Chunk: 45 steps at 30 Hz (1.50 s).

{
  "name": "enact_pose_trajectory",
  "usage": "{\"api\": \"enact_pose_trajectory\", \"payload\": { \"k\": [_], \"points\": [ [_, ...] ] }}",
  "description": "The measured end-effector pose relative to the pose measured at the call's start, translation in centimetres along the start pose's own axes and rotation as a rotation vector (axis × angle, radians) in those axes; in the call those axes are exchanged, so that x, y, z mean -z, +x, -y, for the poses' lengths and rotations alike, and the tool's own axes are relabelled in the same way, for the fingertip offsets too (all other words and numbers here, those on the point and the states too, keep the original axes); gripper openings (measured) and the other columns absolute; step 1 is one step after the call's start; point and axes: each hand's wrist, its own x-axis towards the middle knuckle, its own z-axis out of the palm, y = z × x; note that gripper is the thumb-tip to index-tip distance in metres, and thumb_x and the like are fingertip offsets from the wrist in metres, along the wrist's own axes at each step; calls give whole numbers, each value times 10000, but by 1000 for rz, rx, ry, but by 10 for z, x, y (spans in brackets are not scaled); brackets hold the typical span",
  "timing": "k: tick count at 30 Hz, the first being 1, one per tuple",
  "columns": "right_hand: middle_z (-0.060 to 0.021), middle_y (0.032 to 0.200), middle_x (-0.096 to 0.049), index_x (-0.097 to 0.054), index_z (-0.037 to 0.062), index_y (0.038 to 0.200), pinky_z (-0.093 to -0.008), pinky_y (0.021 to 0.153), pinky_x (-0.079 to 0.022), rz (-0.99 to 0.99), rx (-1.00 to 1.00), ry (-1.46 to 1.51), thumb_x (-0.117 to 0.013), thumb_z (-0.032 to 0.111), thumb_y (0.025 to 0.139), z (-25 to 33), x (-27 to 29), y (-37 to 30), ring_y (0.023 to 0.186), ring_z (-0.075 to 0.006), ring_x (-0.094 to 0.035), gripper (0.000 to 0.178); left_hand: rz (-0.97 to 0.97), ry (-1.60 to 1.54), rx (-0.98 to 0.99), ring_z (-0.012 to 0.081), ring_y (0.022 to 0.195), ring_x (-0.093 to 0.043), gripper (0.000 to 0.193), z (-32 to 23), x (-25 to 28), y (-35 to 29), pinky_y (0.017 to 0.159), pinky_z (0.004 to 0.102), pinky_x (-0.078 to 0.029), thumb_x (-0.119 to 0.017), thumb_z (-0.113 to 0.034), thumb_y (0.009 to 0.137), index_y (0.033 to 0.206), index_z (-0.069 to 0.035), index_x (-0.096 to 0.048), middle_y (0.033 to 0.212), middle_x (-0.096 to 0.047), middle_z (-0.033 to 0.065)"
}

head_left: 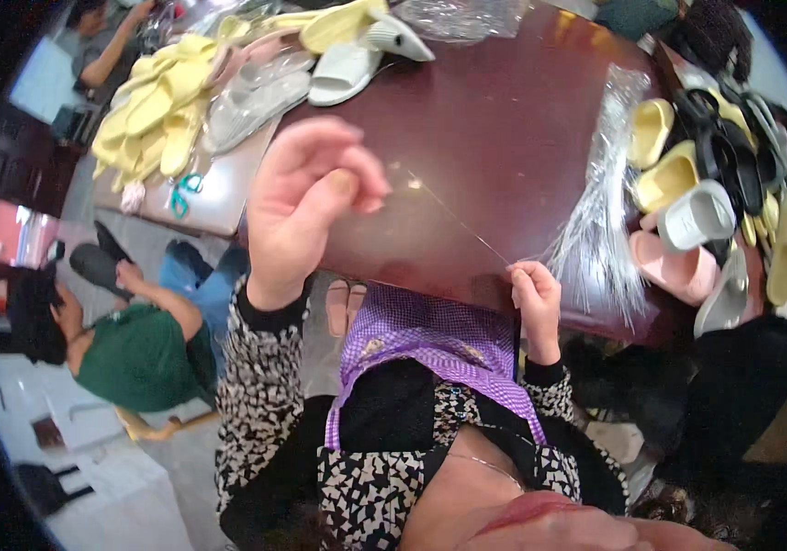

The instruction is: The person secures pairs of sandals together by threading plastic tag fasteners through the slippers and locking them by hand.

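Note:
My right hand [536, 292] pinches the end of a thin, pale strand [460, 222] by the table's near edge. From the fingertips the strand slants up and left over the dark red tabletop [494, 110], ending near a small bright spot. My left hand [314, 197] is raised left of the strand, slightly blurred, its fingers loosely curled and the thumb apart. Nothing shows in it. Right of the strand lies a long bundle of clear, thin plastic strands [607, 197], its loose ends fanned toward me.
Yellow slippers [159, 115], grey slippers [343, 73] and teal-handled scissors [185, 195] lie at the left. Mixed slippers crowd the right side, a pink one [674, 266] among them. Clear plastic packaging [462, 18] lies at the back. A person in green [141, 354] sits at left.

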Motion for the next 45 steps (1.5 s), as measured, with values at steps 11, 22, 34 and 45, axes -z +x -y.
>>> {"api": "enact_pose_trajectory", "payload": {
  "k": [11,22,34,45],
  "points": [
    [45,635,-511,-613,-1,894,-167,464,-322,-48,86,42,-541,36,883,2,2,-4,523,-20,-420,82,121,15,-220,166,672,-553,509,-49,-69,15,591,249,-447,-568,-265,884,1239,51,-387,795,-584,153],
    [15,776,-591,-598,-12,878,-176,614,-417,-3,41,-27,-525,25,888,-11,12,-5,693,-28,-507,82,74,56,-248,162,671,-552,501,-56,-71,-20,603,251,-454,-555,-199,875,1270,47,-367,804,-586,150],
    [52,605,-476,-603,-7,923,-170,431,-290,4,6,34,-521,20,888,-4,5,5,489,-17,-395,93,53,67,-107,156,669,-551,507,-52,-46,-4,616,253,-462,-540,-126,866,1302,42,-344,814,-588,146],
    [29,595,-480,-580,-4,937,-176,420,-287,-38,14,196,-498,30,907,9,-4,4,473,-30,-398,94,-278,434,126,107,738,-534,423,68,0,-56,695,218,-453,-486,41,874,1284,20,-382,862,-579,79]
  ]
}}
